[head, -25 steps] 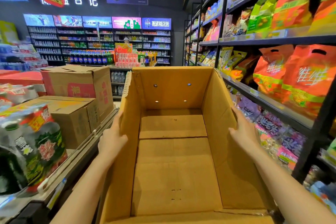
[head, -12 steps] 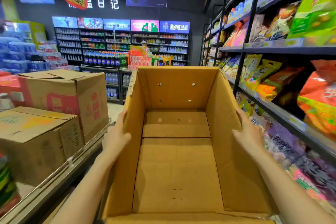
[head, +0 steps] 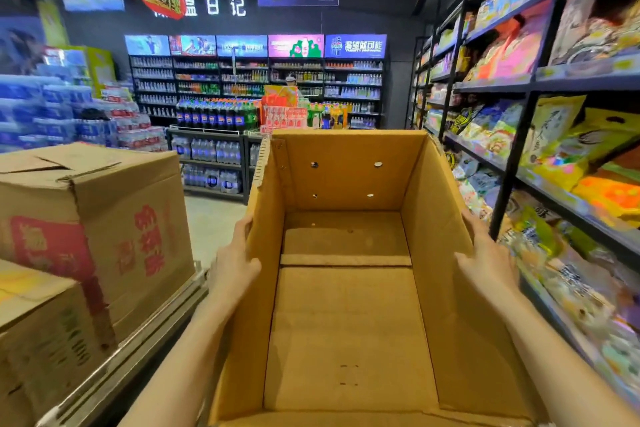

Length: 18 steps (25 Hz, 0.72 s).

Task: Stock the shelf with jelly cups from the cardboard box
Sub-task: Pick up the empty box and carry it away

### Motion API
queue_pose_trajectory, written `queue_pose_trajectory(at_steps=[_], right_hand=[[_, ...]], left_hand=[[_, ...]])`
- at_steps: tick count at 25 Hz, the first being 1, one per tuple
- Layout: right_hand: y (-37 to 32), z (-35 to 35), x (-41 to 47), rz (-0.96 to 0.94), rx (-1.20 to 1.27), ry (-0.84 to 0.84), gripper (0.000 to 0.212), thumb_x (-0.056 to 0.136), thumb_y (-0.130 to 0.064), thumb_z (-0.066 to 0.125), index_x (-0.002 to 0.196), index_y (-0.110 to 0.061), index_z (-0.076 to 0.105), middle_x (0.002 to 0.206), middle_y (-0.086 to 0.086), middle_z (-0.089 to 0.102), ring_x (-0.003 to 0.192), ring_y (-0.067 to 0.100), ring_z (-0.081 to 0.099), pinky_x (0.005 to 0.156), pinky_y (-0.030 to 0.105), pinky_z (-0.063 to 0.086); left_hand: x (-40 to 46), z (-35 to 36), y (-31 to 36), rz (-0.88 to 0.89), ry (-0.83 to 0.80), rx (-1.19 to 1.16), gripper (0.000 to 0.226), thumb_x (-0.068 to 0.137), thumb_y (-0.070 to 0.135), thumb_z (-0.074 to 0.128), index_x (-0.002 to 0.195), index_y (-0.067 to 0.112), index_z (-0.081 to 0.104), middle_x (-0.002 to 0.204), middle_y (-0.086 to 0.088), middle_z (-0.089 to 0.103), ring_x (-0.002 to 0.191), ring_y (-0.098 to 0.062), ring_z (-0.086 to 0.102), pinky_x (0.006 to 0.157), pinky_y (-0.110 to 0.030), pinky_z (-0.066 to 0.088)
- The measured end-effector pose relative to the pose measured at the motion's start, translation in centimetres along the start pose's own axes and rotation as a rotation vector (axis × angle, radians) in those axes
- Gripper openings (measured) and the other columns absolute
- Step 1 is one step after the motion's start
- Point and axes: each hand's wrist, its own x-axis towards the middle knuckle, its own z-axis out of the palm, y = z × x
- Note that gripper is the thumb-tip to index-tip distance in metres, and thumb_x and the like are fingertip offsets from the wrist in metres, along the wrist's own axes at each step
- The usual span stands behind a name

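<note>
I carry a large open cardboard box in front of me; its inside shows only bare cardboard, with no jelly cups in it. My left hand presses flat against the box's left outer wall, fingers stretched forward. On the right outer wall lies my right hand, fingers straight too. The black shelf on the right holds snack bags and packets on every level.
Two closed cardboard boxes sit on a metal cart close on my left. Ahead, the aisle floor leads to a drinks display and a far wall of bottle shelves. Blue water packs are stacked far left.
I have moved forward along the aisle with the box. The bottle packs at near left have dropped out of view and the shelf bags have slid past. Both hands keep their places.
</note>
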Motion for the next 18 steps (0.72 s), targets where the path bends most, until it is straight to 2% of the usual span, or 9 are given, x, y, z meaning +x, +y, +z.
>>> queue_pose_trajectory(at_steps=[3, 5, 8, 10, 13, 16, 18], right_hand=[[-0.6, 3.9, 6.3, -0.030, 0.002, 0.019, 0.075, 0.085, -0.011, 0.062, 0.145, -0.032, 0.024, 0.083, 0.016, 0.066, 0.061, 0.029, 0.057, 0.058, 0.040, 0.047], [-1.0, 6.2, 10.2, -0.027, 0.007, -0.004, 0.074, 0.086, -0.012, 0.061, 0.145, -0.033, 0.023, 0.077, 0.014, 0.065, 0.064, 0.029, 0.058, 0.060, 0.040, 0.047], [-1.3, 10.2, 16.1, -0.032, 0.052, -0.045, 0.075, 0.087, -0.013, 0.060, 0.145, -0.036, 0.019, 0.070, 0.013, 0.062, 0.060, 0.028, 0.058, 0.055, 0.036, 0.046], [-1.6, 12.7, 19.6, -0.057, 0.083, -0.069, 0.074, 0.086, -0.012, 0.060, 0.145, -0.036, 0.020, 0.076, 0.012, 0.063, 0.066, 0.029, 0.059, 0.061, 0.038, 0.049], [-2.0, 17.7, 26.4, -0.109, 0.137, -0.083, 0.074, 0.085, -0.010, 0.062, 0.143, -0.036, 0.025, 0.063, 0.001, 0.052, 0.061, 0.025, 0.052, 0.063, 0.034, 0.043], [-2.8, 22.6, 33.9, -0.172, 0.131, -0.136, 0.072, 0.086, -0.012, 0.061, 0.144, -0.034, 0.024, 0.074, 0.008, 0.060, 0.068, 0.028, 0.056, 0.063, 0.037, 0.043], [-3.6, 25.8, 39.1, -0.234, 0.157, -0.171, 0.072, 0.086, -0.012, 0.061, 0.144, -0.034, 0.024, 0.092, 0.014, 0.066, 0.078, 0.032, 0.061, 0.066, 0.037, 0.048]], left_hand=[[6.4, 2.5, -0.8, -0.002, -0.006, -0.003, 0.067, 0.086, 0.002, 0.054, 0.140, 0.026, 0.021, 0.082, -0.002, 0.056, 0.055, -0.018, 0.054, 0.043, -0.022, 0.040], [10.0, 3.9, -1.1, -0.002, 0.005, -0.011, 0.066, 0.087, 0.002, 0.053, 0.140, 0.025, 0.021, 0.088, -0.004, 0.057, 0.057, -0.021, 0.056, 0.047, -0.030, 0.047], [15.3, 6.5, -2.0, -0.011, 0.038, 0.010, 0.068, 0.086, 0.001, 0.055, 0.140, 0.025, 0.023, 0.083, -0.003, 0.058, 0.057, -0.023, 0.057, 0.050, -0.037, 0.050], [18.3, 8.1, -2.6, -0.036, 0.058, 0.033, 0.067, 0.086, 0.003, 0.055, 0.140, 0.026, 0.023, 0.083, -0.001, 0.058, 0.056, -0.021, 0.057, 0.051, -0.039, 0.052], [23.5, 11.5, -3.7, -0.099, 0.103, 0.077, 0.067, 0.086, 0.006, 0.054, 0.139, 0.031, 0.020, 0.084, 0.003, 0.053, 0.056, -0.018, 0.057, 0.053, -0.040, 0.055], [29.0, 14.3, -4.4, -0.175, 0.152, 0.095, 0.068, 0.085, 0.006, 0.054, 0.138, 0.033, 0.022, 0.090, -0.005, 0.060, 0.058, -0.021, 0.059, 0.055, -0.041, 0.055], [32.2, 16.0, -4.8, -0.229, 0.199, 0.103, 0.069, 0.083, 0.005, 0.054, 0.138, 0.033, 0.023, 0.089, -0.010, 0.063, 0.057, -0.023, 0.059, 0.054, -0.041, 0.054]])
